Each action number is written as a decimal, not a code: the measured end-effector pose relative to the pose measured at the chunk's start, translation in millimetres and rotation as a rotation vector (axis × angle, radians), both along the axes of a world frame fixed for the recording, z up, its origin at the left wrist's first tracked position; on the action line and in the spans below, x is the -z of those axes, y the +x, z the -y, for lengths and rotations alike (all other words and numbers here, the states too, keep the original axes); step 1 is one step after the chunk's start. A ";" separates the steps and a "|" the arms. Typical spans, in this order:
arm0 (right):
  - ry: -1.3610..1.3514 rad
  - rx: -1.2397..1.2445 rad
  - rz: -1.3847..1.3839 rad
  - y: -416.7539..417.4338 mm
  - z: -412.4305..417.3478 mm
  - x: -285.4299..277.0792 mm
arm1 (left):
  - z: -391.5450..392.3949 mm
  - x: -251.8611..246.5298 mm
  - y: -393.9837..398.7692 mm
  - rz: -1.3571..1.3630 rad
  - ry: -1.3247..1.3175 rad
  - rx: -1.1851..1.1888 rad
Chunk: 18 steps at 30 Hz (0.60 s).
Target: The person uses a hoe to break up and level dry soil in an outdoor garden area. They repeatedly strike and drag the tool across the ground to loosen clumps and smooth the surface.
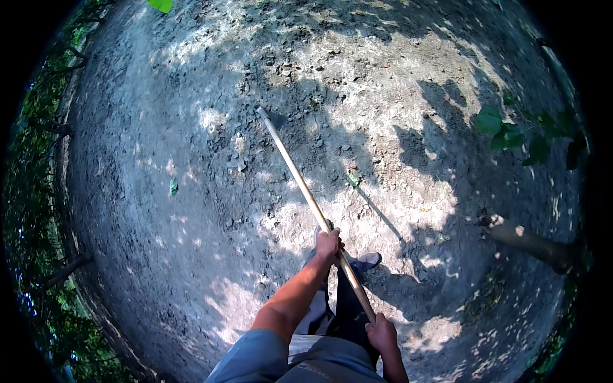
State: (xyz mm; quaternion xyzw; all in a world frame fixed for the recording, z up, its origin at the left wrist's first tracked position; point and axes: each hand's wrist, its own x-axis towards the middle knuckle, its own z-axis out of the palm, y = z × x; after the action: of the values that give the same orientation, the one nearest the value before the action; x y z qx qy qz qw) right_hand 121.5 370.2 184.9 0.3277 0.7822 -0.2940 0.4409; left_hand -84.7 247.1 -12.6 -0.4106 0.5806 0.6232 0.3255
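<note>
My left hand (328, 242) is closed around the middle of a long wooden handle (306, 191). Lower down, near my waist, my right hand (382, 332) grips the same handle close to its rear end. The handle slants away from me to the upper left and ends in a metal hoe blade (276, 119), which is at the soil in shade; whether it touches the ground I cannot tell. Loose clods (287, 72) of dry earth lie around and beyond the blade. My shoe (368, 261) stands on the ground just right of the handle.
A tree trunk (531, 242) rises at the right, with leafy twigs (536, 134) hanging above it in the picture. Trees (28, 182) line the far left edge. A green leaf (173, 186) lies on the soil at left, another (354, 180) near the centre.
</note>
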 end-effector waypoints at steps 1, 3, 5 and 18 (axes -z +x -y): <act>-0.015 -0.006 0.018 -2.6 2.3 -0.5 | 7.3 3.7 -5.0 -0.017 -0.034 -0.011; -0.054 -0.025 0.053 -10.6 5.7 -6.2 | 17.8 21.7 17.7 0.028 -0.082 0.061; -0.039 -0.044 0.097 30.4 -9.3 -16.6 | 11.3 12.5 57.5 0.096 -0.040 0.165; 0.050 0.045 0.215 72.6 -4.3 -78.5 | 1.1 -20.1 63.5 0.398 0.147 -0.095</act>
State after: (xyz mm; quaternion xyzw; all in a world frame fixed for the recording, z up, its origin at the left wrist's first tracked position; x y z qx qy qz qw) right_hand 194.1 374.5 263.4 0.3858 0.7297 -0.2475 0.5073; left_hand -21.1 246.0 7.5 -0.5276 0.4378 0.5852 0.4329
